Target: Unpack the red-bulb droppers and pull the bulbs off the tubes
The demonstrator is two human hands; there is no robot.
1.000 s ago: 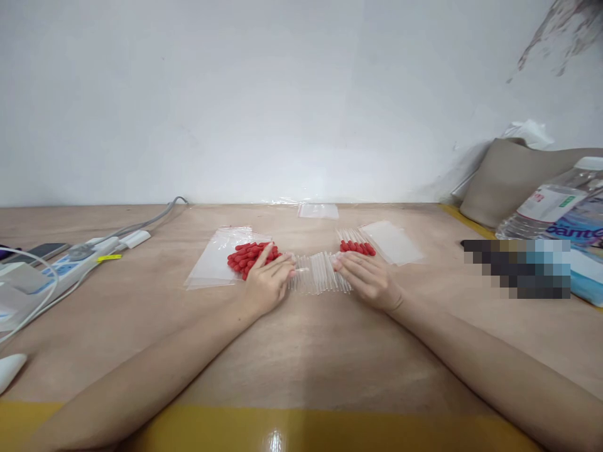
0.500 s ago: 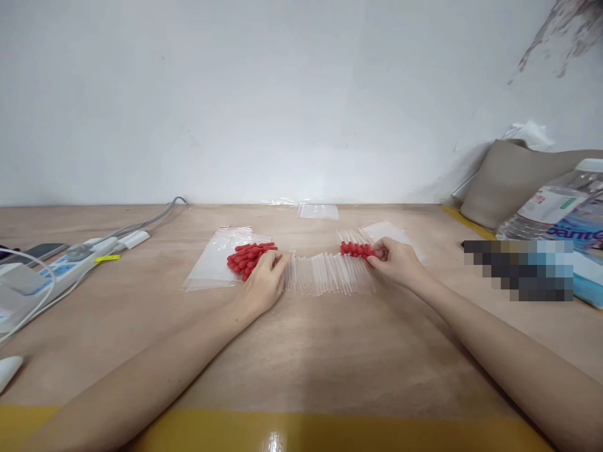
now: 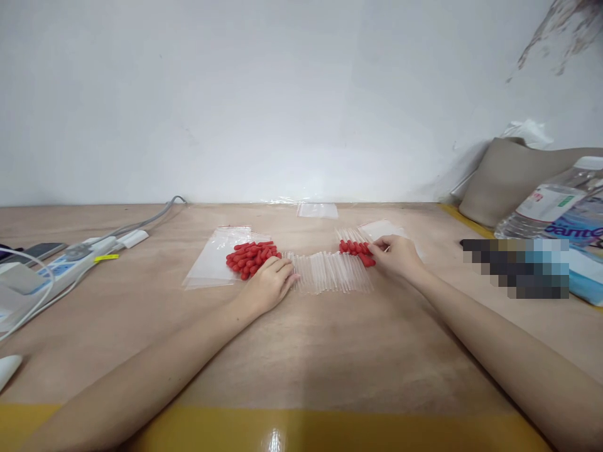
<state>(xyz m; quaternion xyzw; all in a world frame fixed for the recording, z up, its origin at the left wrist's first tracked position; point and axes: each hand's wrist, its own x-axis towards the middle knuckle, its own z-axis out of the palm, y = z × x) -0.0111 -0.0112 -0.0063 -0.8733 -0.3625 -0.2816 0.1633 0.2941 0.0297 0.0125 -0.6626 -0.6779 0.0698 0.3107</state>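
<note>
A row of clear glass tubes [image 3: 330, 272] lies side by side in the middle of the wooden table [image 3: 301, 351]. My left hand [image 3: 269, 284] rests on the row's left end, fingers stretched flat over the tubes. Just behind that hand lies a heap of red rubber bulbs [image 3: 251, 257] on a clear zip bag [image 3: 214, 260]. My right hand [image 3: 394, 256] sits at the row's right end, fingers curled around one of the red-capped droppers [image 3: 357, 247] lined up there.
A power strip [image 3: 70, 263] with cables and a phone [image 3: 40, 251] lie at the left. More clear bags [image 3: 318, 210] lie near the wall. A beige pouch [image 3: 506, 176] and a water bottle [image 3: 551, 204] stand at the right. Yellow tape [image 3: 301, 430] edges the table's front.
The tubes were spread from a tight bunch into a wider row. My right hand moved right and back to the red-capped droppers and closed on one. My left hand slid slightly onto the tubes.
</note>
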